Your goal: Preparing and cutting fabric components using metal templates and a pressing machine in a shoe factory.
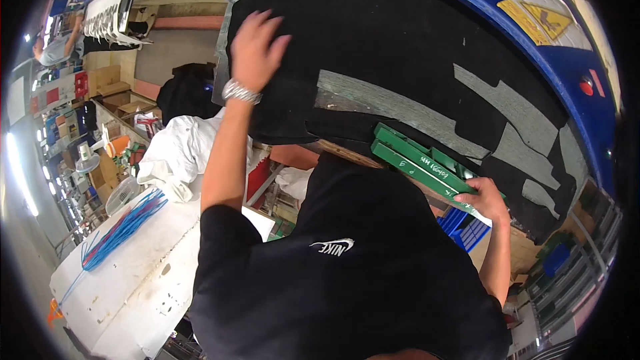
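Observation:
A sheet of black material [373,20] covers the work surface in front of me, with several long cut-out gaps where a grey-green surface [393,110] shows through. My left hand [257,53] is over the sheet's left part, fingers apart and holding nothing; a metal watch band [241,92] circles that wrist. At the sheet's near edge, my right hand [485,200] grips the right end of a long green cutting die [420,163] with white handwriting on its side. The die lies slantwise beside the longest gap, close to my body.
A blue machine frame [533,53] with a yellow warning label [543,19] and a red button [586,85] borders the far right. White cloth [180,150] and a white table [127,280] with blue strands [127,230] are at left. Another person [57,50] works at far left.

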Demonstrator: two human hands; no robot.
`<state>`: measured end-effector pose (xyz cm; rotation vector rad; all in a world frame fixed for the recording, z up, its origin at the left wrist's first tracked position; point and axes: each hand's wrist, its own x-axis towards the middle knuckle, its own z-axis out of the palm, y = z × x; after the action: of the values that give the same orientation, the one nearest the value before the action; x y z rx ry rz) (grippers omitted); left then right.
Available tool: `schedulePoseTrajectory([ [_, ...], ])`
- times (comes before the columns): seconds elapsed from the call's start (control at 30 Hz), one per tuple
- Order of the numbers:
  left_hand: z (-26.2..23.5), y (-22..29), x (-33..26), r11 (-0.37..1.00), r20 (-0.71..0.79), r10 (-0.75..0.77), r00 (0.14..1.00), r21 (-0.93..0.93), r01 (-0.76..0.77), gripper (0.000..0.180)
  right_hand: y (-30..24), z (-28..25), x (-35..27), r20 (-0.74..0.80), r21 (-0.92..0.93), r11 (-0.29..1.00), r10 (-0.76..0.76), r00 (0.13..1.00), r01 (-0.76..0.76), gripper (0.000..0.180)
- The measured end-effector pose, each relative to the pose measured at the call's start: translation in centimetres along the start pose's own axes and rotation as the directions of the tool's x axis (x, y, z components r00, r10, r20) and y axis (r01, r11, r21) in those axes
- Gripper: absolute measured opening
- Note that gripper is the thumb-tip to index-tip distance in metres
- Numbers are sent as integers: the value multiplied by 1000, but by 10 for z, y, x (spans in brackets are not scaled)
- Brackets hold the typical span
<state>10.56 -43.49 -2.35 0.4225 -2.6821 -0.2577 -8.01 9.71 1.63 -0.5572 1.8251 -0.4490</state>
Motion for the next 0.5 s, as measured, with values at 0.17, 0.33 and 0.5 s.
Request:
schedulePoseTrajectory([
  [0.17,75,3,5,976,233,172,957,89,-197,52,7,3,1,-53,-11,997,74,996,-74,28],
  [0.33,69,-74,-14,961,110,-149,983,249,118,56,-2,4,-5,-103,-77,995,54,993,-62,31],
  [0.5,45,-126,-22,860,167,-475,864,299,415,60,3,5,-4,-107,-26,997,69,992,-72,31],
])
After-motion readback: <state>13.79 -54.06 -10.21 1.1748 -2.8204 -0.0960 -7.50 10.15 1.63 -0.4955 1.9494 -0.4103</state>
